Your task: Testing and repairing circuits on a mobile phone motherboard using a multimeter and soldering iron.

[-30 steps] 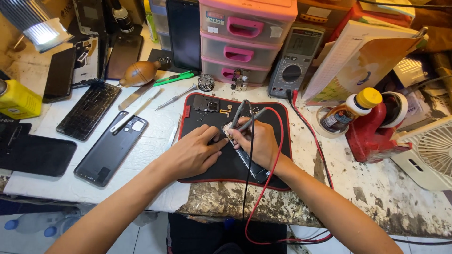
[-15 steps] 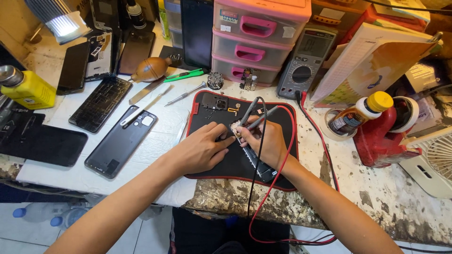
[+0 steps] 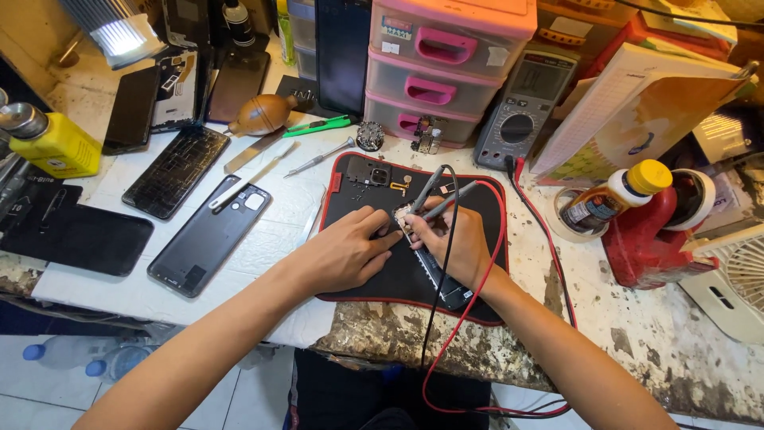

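My right hand [image 3: 454, 239] grips two grey multimeter probes [image 3: 436, 193], their tips pointing down at a small circuit board [image 3: 403, 216] on a black mat with a red edge [image 3: 374, 283]. My left hand [image 3: 346, 253] lies flat on the mat, its fingertips steadying that board. A dark opened phone body [image 3: 442, 283] lies under my right hand. A black lead and a red lead [image 3: 461, 334] run from the probes down past the table edge. A grey multimeter [image 3: 524, 107] stands behind the mat.
Several phones and back covers [image 3: 208, 236] lie at the left, with a yellow bottle [image 3: 60, 143]. Pink plastic drawers [image 3: 442, 68] stand at the back. A screwdriver [image 3: 320, 157], a brown blower [image 3: 263, 115], a red stand [image 3: 649, 239], a yellow-capped bottle [image 3: 617, 195] and a white fan [image 3: 732, 275] lie around.
The view has shifted a little; both hands stay on the mat. My right hand has brought the probes slightly closer to the small board.
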